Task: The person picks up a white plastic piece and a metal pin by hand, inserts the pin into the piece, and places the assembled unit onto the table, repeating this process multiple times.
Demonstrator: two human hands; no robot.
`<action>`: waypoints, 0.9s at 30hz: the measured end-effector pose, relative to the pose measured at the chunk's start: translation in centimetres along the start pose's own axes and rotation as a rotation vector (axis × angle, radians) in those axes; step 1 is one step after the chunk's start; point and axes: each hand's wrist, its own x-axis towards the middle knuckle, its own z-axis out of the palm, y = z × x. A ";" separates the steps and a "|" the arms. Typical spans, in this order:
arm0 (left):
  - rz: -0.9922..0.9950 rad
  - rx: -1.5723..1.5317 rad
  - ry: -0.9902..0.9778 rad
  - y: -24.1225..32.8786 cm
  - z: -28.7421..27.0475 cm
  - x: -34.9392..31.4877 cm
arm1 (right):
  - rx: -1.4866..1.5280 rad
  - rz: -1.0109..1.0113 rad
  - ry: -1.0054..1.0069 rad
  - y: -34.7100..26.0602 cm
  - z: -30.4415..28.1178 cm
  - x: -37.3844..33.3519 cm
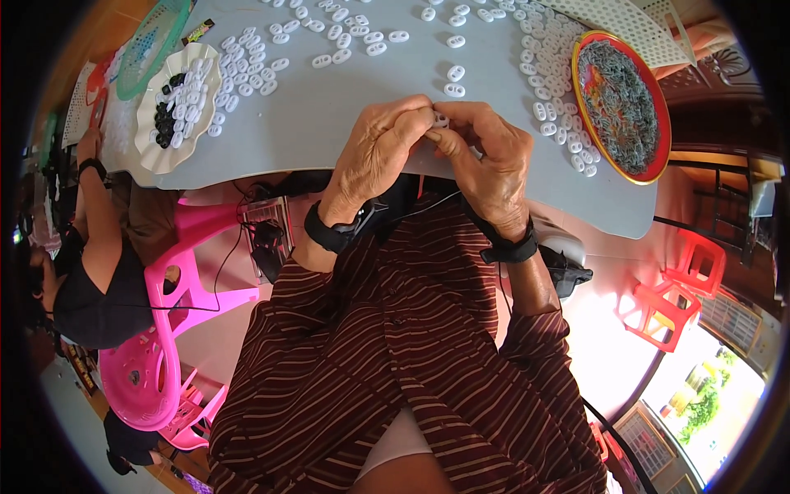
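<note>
Here, left hand [383, 148] and right hand [492, 160] pinch a white piece [440, 120] near the bare table edge [284, 156].

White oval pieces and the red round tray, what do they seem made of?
White oval pieces: probably hard plastic, slightly glossy; they look uniform and moulded, with pale highlights. Red round tray: maybe lacquered metal or plastic, given its bright red-and-gold colouring; I can't tell which.

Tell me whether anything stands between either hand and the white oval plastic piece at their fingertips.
Nothing visible does: the left hand and the right hand meet at the white oval plastic piece, which their grasp partly hides.
</note>
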 end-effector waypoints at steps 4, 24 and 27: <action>-0.196 -0.193 -0.022 0.7 0.0 0.1 | -0.038 -0.007 0.002 0.0 -0.2 0.0; -0.352 -0.212 0.084 1.2 -0.1 0.1 | 0.448 0.202 -0.135 0.3 0.0 0.8; -0.333 -0.213 0.088 1.2 0.0 0.3 | 0.454 0.198 -0.129 -0.1 -0.2 1.0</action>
